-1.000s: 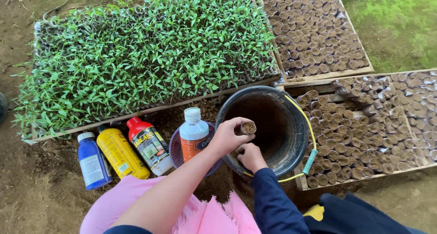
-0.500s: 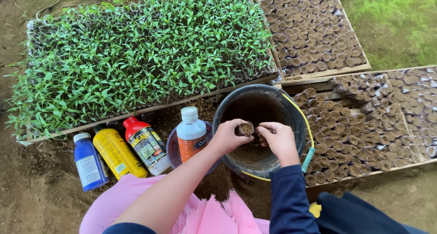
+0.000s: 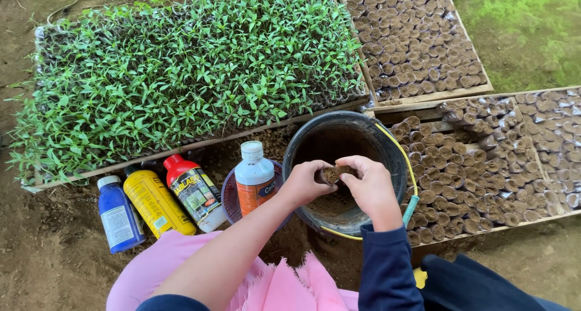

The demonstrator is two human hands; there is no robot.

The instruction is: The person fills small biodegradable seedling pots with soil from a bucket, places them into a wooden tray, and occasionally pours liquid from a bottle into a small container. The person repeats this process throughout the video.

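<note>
Pink cloth (image 3: 181, 268) nearest, across the lap. Two hands: left hand (image 3: 302, 182) closed around one small soil-filled pot (image 3: 331, 174); right hand (image 3: 370, 187) pinching that pot's rim, both over one black bucket (image 3: 387, 147) holding soil. Left of the bucket, four bottles: blue (image 3: 118, 213), yellow (image 3: 155, 202), red-capped (image 3: 190, 191), and white-capped (image 3: 255, 176) standing in one purple bowl (image 3: 230, 199). Right: wooden tray (image 3: 423, 239) of filled pots. Far: one tray of green seedlings (image 3: 193, 75); another tray of pots (image 3: 417, 38).

Single head-worn view, steeply downward, close over the bucket (image 3: 387, 142) and seedling trays (image 3: 181, 75).
</note>
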